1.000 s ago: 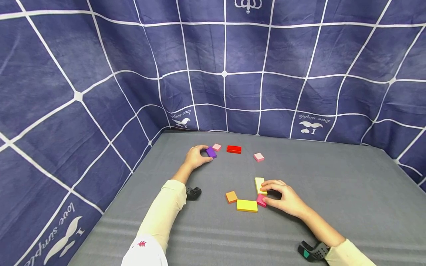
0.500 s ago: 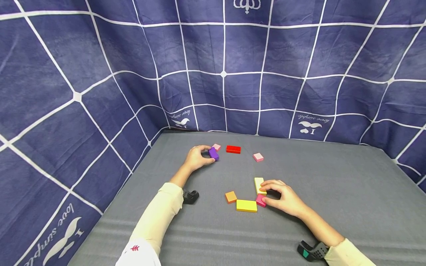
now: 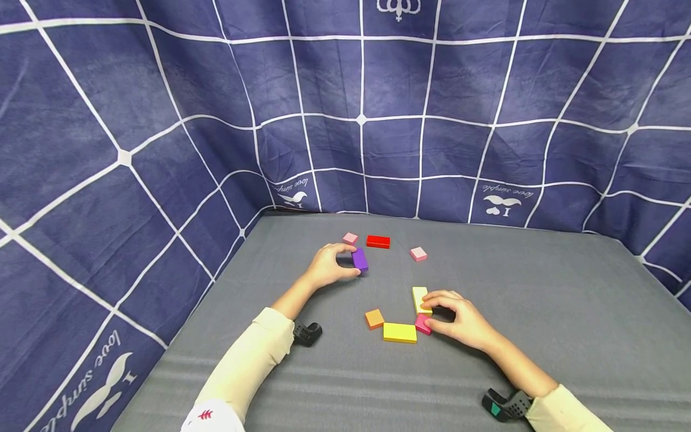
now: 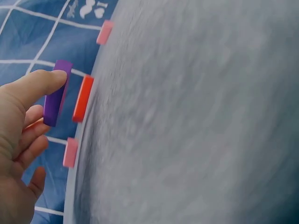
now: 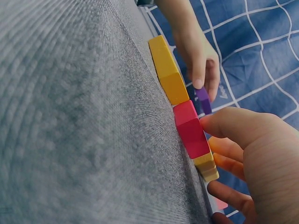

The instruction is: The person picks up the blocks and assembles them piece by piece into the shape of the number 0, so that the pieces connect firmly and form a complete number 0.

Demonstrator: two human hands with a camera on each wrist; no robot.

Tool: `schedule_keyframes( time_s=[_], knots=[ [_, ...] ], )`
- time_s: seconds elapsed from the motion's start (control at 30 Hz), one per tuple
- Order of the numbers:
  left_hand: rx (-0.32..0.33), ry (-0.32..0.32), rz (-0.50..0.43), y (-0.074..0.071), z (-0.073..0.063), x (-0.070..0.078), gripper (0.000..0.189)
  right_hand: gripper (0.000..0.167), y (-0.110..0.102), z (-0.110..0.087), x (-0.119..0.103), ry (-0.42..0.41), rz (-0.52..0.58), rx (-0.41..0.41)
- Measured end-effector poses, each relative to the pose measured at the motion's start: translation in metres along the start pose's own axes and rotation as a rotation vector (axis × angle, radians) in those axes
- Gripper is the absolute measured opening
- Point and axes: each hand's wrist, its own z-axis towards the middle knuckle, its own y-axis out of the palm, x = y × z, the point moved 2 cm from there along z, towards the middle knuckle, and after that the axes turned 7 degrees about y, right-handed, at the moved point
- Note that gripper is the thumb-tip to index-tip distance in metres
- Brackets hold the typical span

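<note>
My left hand [image 3: 327, 266] pinches a purple rectangular block [image 3: 360, 260] between thumb and fingers. In the left wrist view the purple block [image 4: 57, 93] is held with its long side along the fingertips. My right hand [image 3: 464, 322] lies at the right end of a group of blocks. Its thumb touches a crimson block [image 3: 423, 324], while the fingertips rest at a pale yellow block [image 3: 420, 300] just behind. A bright yellow block [image 3: 400, 333] meets the crimson one on its left, with an orange square block [image 3: 374, 319] at its far left corner.
Toward the back lie a red rectangular block [image 3: 378, 242] and two pink square blocks, one left of it [image 3: 350, 239] and another to its right [image 3: 418, 254]. Grey cloth [image 3: 540, 288] covers the table. A blue curtain with white lines [image 3: 335, 90] stands behind and left.
My left hand has brought the purple block to the right and nearer, away from the left pink block. My right hand stays where it was.
</note>
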Motion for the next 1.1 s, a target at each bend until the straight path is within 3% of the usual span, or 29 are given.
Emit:
schedule_keyframes(
  time_s=[0.33,0.6,0.97,1.1],
  knots=[
    [-0.044,0.105,-0.022,0.01,-0.01,0.018,0.054,0.031,0.0,0.0,0.001,0.004,0.005,-0.002],
    [-0.051,0.23,-0.017,0.018,-0.02,0.032,0.053,0.031,-0.001,0.0,0.001,0.002,0.007,-0.001],
    [-0.097,0.199,-0.022,0.022,-0.038,0.038,0.053,0.031,-0.001,0.0,0.001,0.004,0.006,-0.009],
    [-0.09,0.224,-0.029,0.022,-0.041,0.038,0.053,0.031,-0.001,0.0,0.001,0.002,0.01,-0.005]
  ],
)
